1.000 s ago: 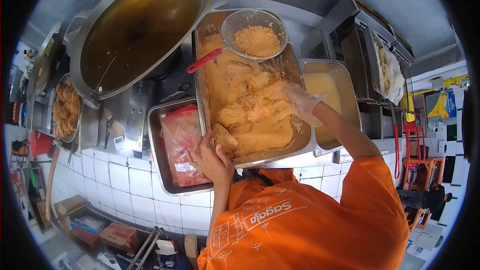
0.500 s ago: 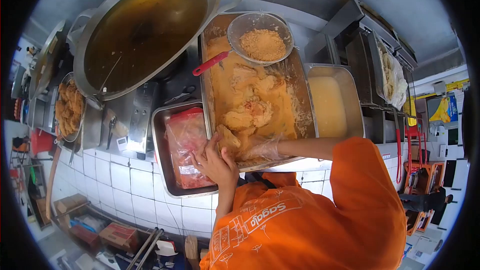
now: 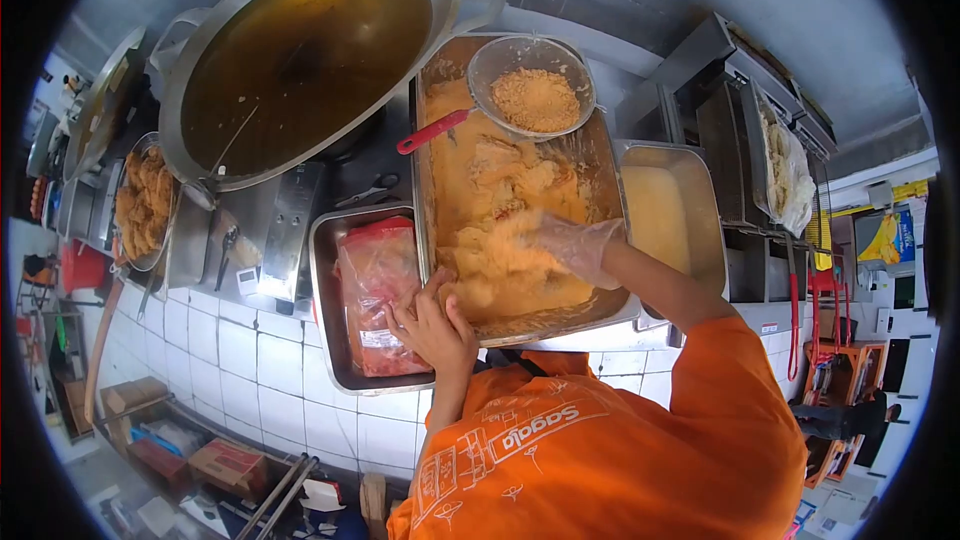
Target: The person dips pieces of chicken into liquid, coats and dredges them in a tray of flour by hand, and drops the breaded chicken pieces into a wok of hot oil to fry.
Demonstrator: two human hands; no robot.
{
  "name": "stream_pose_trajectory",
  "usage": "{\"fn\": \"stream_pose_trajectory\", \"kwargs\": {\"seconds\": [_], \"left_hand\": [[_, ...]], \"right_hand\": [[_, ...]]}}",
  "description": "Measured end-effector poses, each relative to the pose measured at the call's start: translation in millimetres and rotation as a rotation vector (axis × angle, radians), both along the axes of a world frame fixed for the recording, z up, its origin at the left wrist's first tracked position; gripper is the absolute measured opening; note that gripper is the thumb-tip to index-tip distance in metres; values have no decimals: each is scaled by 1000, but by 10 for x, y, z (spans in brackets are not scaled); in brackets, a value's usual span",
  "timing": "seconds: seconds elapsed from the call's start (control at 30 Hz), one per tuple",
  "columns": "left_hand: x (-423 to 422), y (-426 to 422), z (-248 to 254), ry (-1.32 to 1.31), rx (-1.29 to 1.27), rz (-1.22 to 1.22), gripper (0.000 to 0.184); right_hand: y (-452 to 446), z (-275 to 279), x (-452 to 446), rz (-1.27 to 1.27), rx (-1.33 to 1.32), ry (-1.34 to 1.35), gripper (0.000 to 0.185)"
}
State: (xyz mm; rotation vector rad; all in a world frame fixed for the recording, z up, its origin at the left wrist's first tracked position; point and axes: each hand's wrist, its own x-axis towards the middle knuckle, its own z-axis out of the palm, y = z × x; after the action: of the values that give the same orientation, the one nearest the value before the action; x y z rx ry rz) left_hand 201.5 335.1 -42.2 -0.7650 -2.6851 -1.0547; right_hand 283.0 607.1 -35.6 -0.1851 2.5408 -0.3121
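Observation:
My bare left hand (image 3: 438,328) rests at the near left corner of a large metal tray (image 3: 612,190), its fingers spread. Beside it, a smaller steel pan (image 3: 322,310) holds red-pink raw meat in a clear plastic bag (image 3: 378,285). My right hand (image 3: 582,245), in a clear plastic glove, is over the tray's tan breading flour (image 3: 460,160). Motion blur and flour hide its fingertips, so whether they grip anything is unclear. Flour-coated pieces (image 3: 505,175) lie in the middle of the tray.
A red-handled sieve (image 3: 535,100) with crumbs sits across the tray's far end. A big wok of oil (image 3: 310,60) stands at left, near scissors (image 3: 370,190) and a bowl of fried pieces (image 3: 145,200). A pan of pale yellow liquid (image 3: 655,210) is at right.
My gloved right hand has risen from the tray's near edge and moved up and right over the flour. Loose flour now covers the coated pieces more. My left hand stays at the corner.

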Motion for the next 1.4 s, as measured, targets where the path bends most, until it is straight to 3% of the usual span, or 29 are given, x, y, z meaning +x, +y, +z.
{"fn": "stream_pose_trajectory", "kwargs": {"seconds": [0.07, 0.1, 0.17, 0.27, 0.33, 0.43, 0.5, 0.6, 0.67, 0.7, 0.77, 0.8, 0.87, 0.93, 1.03, 1.13, 1.2, 1.27, 1.33, 1.4], "left_hand": [[-2, -4, -10, 8, 4, 14, 34], [-2, -10, -5, 11, -1, 10, 35], [-1, -9, 7, 16, -9, 2, 37], [-3, -2, 11, 9, 9, 3, 36], [-4, -5, -11, 8, 21, 11, 32], [-16, 25, -10, 23, 22, 34, 31], [24, -11, 0, 13, 5, 26, 31], [-10, 18, 17, 5, 0, 15, 33], [1, 6, 28, 5, 2, 15, 32], [6, 2, 28, 0, 3, 10, 32], [-9, -10, 30, -9, 7, -1, 31], [-28, -1, 27, -8, 12, 1, 31], [-4, -9, 15, -18, 14, -1, 30], [-8, -16, 5, -8, 8, -8, 30], [-8, -5, 10, 0, 5, -8, 30], [1, -9, -6, 2, 4, -4, 30], [-8, 2, -18, 17, 10, 7, 28], [0, 11, -25, 37, 13, 12, 24], [7, 7, -32, 32, 6, 16, 24], [4, 16, -21, 38, -3, 26, 24]], "right_hand": [[73, -115, -147, -102, 178, -136, 71], [-18, 64, -400, -280, 164, -290, 73], [-107, 24, -442, -500, 140, -237, 77], [-305, -677, -63, -515, 243, 348, 77], [-362, -831, -50, -388, 493, 694, 76], [-116, -761, -267, -701, 228, 140, 74], [-240, -579, -308, -896, 95, 9, 72], [-251, -884, -93, -772, 139, 287, 69], [-230, -808, 8, -841, -134, 394, 62], [-68, -660, -30, -1010, -456, 338, 57], [254, -583, -38, -1194, -805, 259, 53], [465, -711, 28, -1219, -824, 245, 54], [591, -522, 5, -1139, -629, 134, 57], [611, -110, -104, -898, -218, -34, 61], [379, -1, -311, -859, -33, -327, 62], [54, -404, 50, -1080, -414, -76, 65], [-2, -741, 190, -627, -116, -13, 71], [-229, -695, 231, -363, 96, -87, 75], [-631, -139, 21, -286, 238, -288, 77], [-602, -60, -7, -273, -29, -365, 80]]}}
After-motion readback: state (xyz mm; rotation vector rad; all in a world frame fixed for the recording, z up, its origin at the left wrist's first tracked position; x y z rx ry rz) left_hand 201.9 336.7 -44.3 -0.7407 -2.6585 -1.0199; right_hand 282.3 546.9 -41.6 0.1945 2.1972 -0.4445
